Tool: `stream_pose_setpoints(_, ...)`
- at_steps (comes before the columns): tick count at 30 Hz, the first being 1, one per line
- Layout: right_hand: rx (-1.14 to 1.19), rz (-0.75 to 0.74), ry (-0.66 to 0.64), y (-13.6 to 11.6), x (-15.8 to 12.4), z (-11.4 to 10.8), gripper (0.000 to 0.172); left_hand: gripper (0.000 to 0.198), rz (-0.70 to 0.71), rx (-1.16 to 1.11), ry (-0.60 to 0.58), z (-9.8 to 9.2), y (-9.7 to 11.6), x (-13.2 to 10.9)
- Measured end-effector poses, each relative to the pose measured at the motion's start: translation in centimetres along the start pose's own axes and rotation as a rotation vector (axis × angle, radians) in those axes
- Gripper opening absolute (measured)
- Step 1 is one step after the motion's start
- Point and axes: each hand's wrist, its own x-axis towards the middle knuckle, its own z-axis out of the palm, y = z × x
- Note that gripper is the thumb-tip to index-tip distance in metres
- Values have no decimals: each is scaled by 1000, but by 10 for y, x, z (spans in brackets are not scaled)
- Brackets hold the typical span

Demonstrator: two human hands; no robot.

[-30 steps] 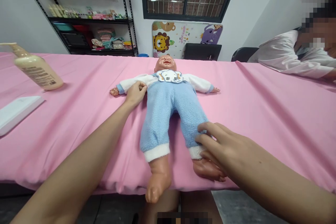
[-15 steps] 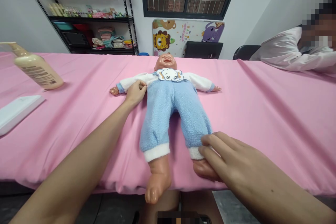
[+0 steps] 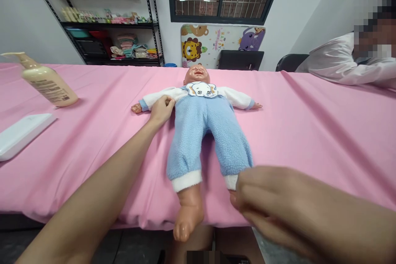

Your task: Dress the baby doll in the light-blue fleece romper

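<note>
From my remote seat I see the doll (image 3: 207, 132) lying flat on its back in the middle of the pink-covered table (image 3: 309, 132), head pointing away from me, arms spread wide, legs toward the near edge. My left hand (image 3: 161, 110) reaches out along the cloth and is closed on the doll's white sleeve at the upper arm, the fingers curled in against the fleece just beside the blue romper. My right hand (image 3: 272, 202) is at the near edge, the fingers folded down over the doll's foot on that side, just below the white cuff; the foot itself is hidden under the hand. The doll's other bare foot (image 3: 187, 214) hangs over the table's edge, untouched. Well off to the left a beige pump bottle (image 3: 49, 85) rests on the cloth, with a flat white case (image 3: 23, 134) nearer to me. At the far right another person's white sleeve (image 3: 337, 64) leans on the table, well apart from the doll. A black shelf rack (image 3: 114, 20) holding small goods stands against the back wall.
</note>
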Motion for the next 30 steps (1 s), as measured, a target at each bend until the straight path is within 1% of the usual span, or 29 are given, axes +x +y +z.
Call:
stream_pose_setpoints(1,71,44,7,7,6,-8,22,13,13,5,17,-1,1,0)
stream_pose_setpoints(2,113,116,50,18,14,-15,18,15,28,11,42,-2,2,1)
stream_pose_setpoints(3,136,177,131,32,24,-19,14,16,43,30,77,-5,3,1)
stream_pose_setpoints(4,145,242,222,48,35,-19,16,18,58,76,122,-8,5,1)
stream_pose_setpoints(6,199,378,324,84,59,-11,36,25,80,247,204,-18,8,1)
stream_pose_setpoints(7,242,461,347,101,70,-2,48,33,73,355,209,-24,9,0)
stream_pose_setpoints(8,300,567,381,115,81,8,59,42,51,455,171,-29,10,1)
stream_pose_setpoints(9,392,663,402,127,90,18,66,51,18,531,105,-35,10,1)
stream_pose_setpoints(10,511,698,412,135,97,29,72,56,-15,575,32,-39,11,2)
stream_pose_setpoints(11,602,705,431,141,102,38,75,57,-37,600,-23,-43,11,2)
stream_pose_setpoints(12,663,696,456,144,105,46,76,56,-44,613,-47,-45,11,3)
stream_pose_setpoints(15,723,643,523,145,104,59,75,52,-28,631,-27,-47,10,5)
stream_pose_setpoints(17,760,629,550,146,100,62,71,49,-54,653,-58,-45,11,4)
stream_pose_setpoints(18,791,645,571,148,99,63,69,49,-58,659,-60,-44,12,2)
stream_pose_setpoints(19,817,681,605,151,98,65,67,48,-43,655,-39,-42,14,0)
stream_pose_setpoints(20,835,732,652,154,97,66,64,47,-8,632,5,-39,17,-2)
stream_pose_setpoints(22,843,856,772,163,95,71,58,45,84,511,93,-32,25,-6)
stream_pose_setpoints(23,836,911,832,167,95,73,54,44,115,422,104,-28,30,-9)
stream_pose_setpoints(24,831,949,878,170,94,74,48,41,118,328,89,-23,35,-11)
stream_pose_setpoints(25,845,973,910,173,94,75,41,37,87,237,59,-18,39,-13)
stream_pose_setpoints(27,978,994,956,177,93,73,26,28,-61,51,6,-7,48,-18)
stream_pose_setpoints(28,1104,993,977,177,94,71,20,25,-159,-58,0,-2,52,-20)
stream_pose_setpoints(30,1399,969,991,173,95,66,14,24,-342,-315,-22,4,58,-24)
